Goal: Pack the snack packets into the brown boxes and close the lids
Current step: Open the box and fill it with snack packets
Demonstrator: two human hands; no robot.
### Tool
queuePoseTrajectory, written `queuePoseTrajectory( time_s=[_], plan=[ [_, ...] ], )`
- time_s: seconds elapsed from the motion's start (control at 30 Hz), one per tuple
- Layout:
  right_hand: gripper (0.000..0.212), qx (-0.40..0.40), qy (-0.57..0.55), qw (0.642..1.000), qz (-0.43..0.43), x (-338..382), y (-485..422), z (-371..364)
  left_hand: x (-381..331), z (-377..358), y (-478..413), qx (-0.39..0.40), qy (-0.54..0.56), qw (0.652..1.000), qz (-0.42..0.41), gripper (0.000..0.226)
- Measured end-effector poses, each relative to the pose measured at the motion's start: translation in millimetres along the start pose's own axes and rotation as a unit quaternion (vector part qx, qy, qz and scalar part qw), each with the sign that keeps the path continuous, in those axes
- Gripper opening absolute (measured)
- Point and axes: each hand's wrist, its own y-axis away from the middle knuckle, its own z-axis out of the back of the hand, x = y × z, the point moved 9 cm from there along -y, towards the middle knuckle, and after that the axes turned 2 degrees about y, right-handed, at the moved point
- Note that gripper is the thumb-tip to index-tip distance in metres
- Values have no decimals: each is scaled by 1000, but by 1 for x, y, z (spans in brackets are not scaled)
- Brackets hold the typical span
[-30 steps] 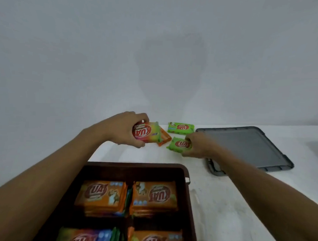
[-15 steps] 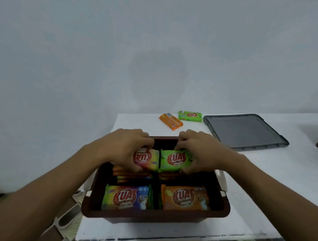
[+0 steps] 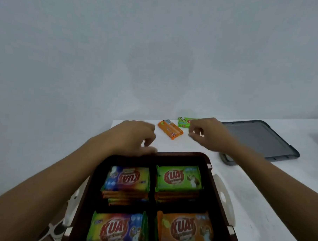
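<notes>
A brown box [image 3: 211, 179] with four compartments sits close in front of me, each holding stacked snack packets. A multicoloured packet [image 3: 127, 178] tops the far left stack and a green packet [image 3: 178, 178] tops the far right one. Beyond the box, an orange packet [image 3: 170, 130] and another green packet [image 3: 184, 122] lie on the white table. My left hand [image 3: 133, 137] hovers above the box's far rim, fingers loosely curled, holding nothing. My right hand [image 3: 207, 134] hangs just right of the orange packet, partly covering the far green packet, also holding nothing.
A grey lid [image 3: 259, 139] lies flat on the white table [image 3: 251, 188] at the right, behind my right forearm. A plain wall rises right behind the table's far edge. White latches stick out from the box's sides.
Both hands let go of the multicoloured and green packets, which now lie on the far stacks. The hands moved forward past the box toward the two loose packets.
</notes>
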Motion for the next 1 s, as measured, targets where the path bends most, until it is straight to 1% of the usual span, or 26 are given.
queuePoseTrajectory(
  time_s=[0.03,0.07,0.1,0.13,0.2,0.27,0.33,0.37,0.43,0.5,0.53,0.57,0.63,0.7,0.77,0.83,0.9,1.0],
  plan=[
    [4,21,4,999,-23,-21,-11,-9,11,0,-19,-15,13,1000,6,27],
    [11,58,27,997,-50,-45,-23,-22,22,-5,-44,-17,13,1000,12,22],
    [22,102,64,990,-73,-64,-30,-38,32,-14,-65,-4,7,1000,21,24],
    [34,138,101,981,-93,-83,-37,-52,41,-26,-87,18,-2,999,28,31],
    [51,177,141,967,-114,-111,-50,-72,51,-53,-130,69,-42,997,22,50],
    [58,192,149,964,-110,-126,-64,-89,55,-78,-161,121,-62,991,15,64],
    [64,219,149,957,-114,-139,-75,-103,57,-100,-182,165,-30,986,19,76],
    [68,237,146,953,-118,-143,-78,-110,58,-108,-187,173,-19,985,18,82],
    [73,256,140,949,-120,-147,-79,-120,59,-112,-196,158,-38,987,5,87],
    [77,240,147,951,-124,-149,-79,-121,60,-111,-198,143,-94,985,-15,82],
    [78,235,153,951,-132,-149,-79,-122,61,-113,-198,145,-110,983,-21,78],
    [79,235,152,949,-144,-149,-78,-122,62,-115,-196,152,-104,983,-20,73],
    [78,222,132,952,-164,-145,-74,-119,66,-120,-187,177,-38,983,8,63],
    [71,202,106,961,-159,-136,-66,-115,69,-122,-172,192,25,980,47,47],
    [68,187,80,966,-162,-129,-57,-108,71,-114,-157,166,81,979,88,32],
    [71,160,36,972,-171,-119,-48,-94,74,-96,-139,100,163,974,125,17],
    [74,125,0,978,-166,-100,-40,-73,79,-70,-118,23,221,964,147,12],
    [65,105,-64,980,-157,-57,-18,-30,77,-28,-74,-73,275,945,163,8]
  ],
)
